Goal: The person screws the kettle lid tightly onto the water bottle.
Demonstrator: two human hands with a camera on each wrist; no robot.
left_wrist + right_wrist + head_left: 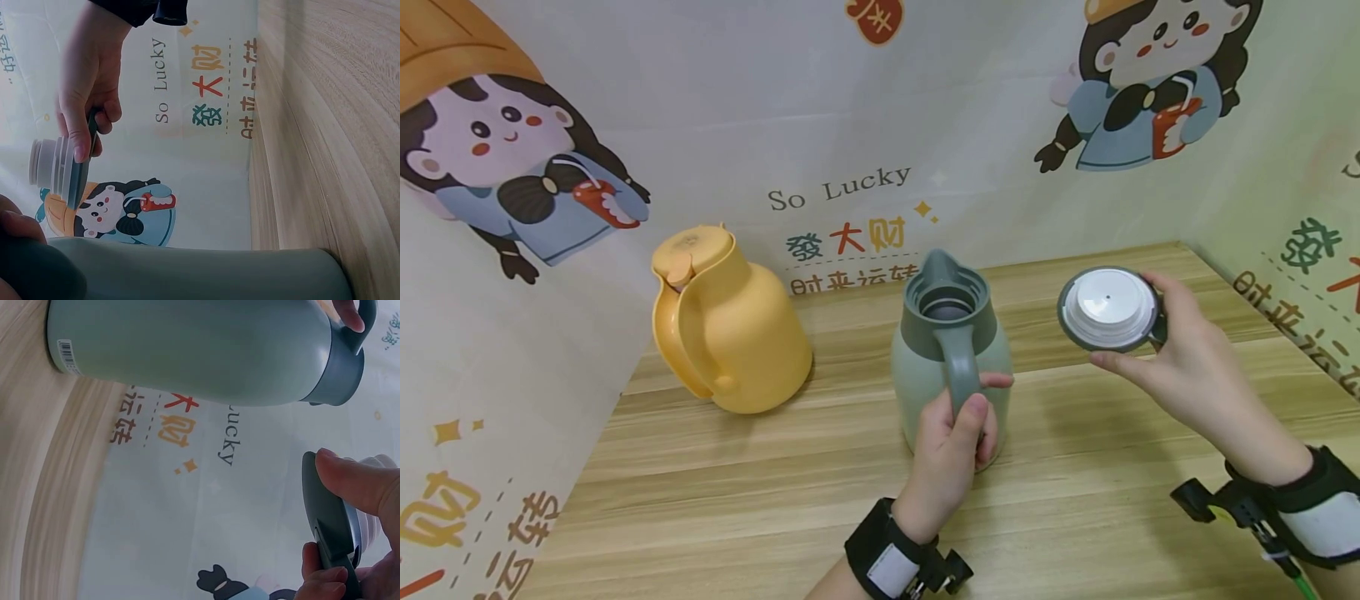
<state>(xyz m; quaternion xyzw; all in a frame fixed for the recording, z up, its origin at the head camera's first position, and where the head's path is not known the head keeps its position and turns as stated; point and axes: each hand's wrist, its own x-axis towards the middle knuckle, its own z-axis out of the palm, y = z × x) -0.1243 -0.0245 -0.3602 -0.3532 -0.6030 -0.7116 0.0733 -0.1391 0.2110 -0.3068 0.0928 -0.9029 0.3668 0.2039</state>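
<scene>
A green thermos jug (917, 383) stands upright on the table with its mouth uncovered. My left hand (951, 446) grips the jug's grey-green handle (958, 358), fingers curled round its lower part. Off to the right, my right hand (1195, 358) holds the jug's lid (1108, 307) by its edge, white underside turned up. In the right wrist view the lid (328, 506) shows its dark green top, thumb at the rim and fingers round its tab. From the left wrist view, the lid (56, 169) appears raised above the table, beyond the jug (206, 269).
A yellow thermos jug (760, 333) with its lid on stands at the left on the wood-grain table (715, 500). Printed cloth walls (737, 100) with cartoon figures and lettering enclose the back and both sides.
</scene>
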